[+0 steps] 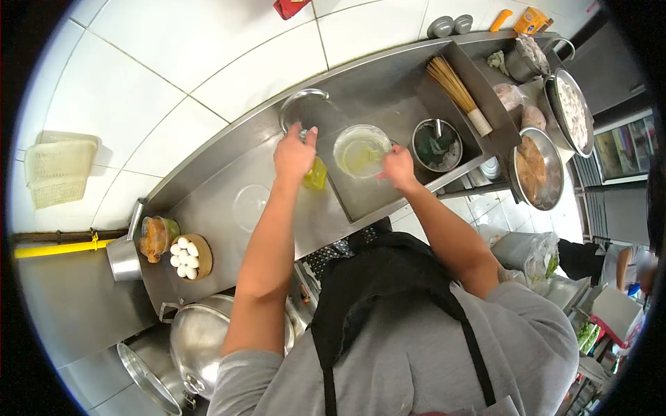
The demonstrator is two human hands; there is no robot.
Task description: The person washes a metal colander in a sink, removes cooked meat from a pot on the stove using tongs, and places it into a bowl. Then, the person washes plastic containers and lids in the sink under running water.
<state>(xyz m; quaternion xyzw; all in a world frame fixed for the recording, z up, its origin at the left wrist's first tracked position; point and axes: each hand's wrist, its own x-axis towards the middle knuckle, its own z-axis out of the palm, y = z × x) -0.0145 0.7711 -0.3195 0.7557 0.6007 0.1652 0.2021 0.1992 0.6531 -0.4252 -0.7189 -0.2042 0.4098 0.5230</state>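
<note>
Steel surrounds both of my hands: a long metal sink counter (222, 201) curves along a white tiled wall (257, 76). My left hand (295, 149) is up by the curved metal tap (305, 93), fingers around the small fitting at its base — I cannot tell whether that grip is clenched or just resting there. A yellow-green object (316, 173) sits directly below this hand, partly hidden by it.

My right hand (399, 168) has its grip closed at the right edge of the whitish bowl (362, 151). A bit of pink shows by the fingertips, and I cannot tell whether the fingers pinch the rim or that pink piece. The bowl is in the divided basin (371, 197), between my two hands, with pale yellowish contents.

Just right of it, a round metal pot (437, 145) holds something dark green and foamy, with a metal handle sticking up. Beyond the pot, a bundle of thin wooden sticks (454, 90) leans in the narrow side section.

At the left end of the tabletop, white eggs (185, 258) fill a round tan container (202, 256) — beside it stands a clear tub (158, 237) with orange contents.
</note>
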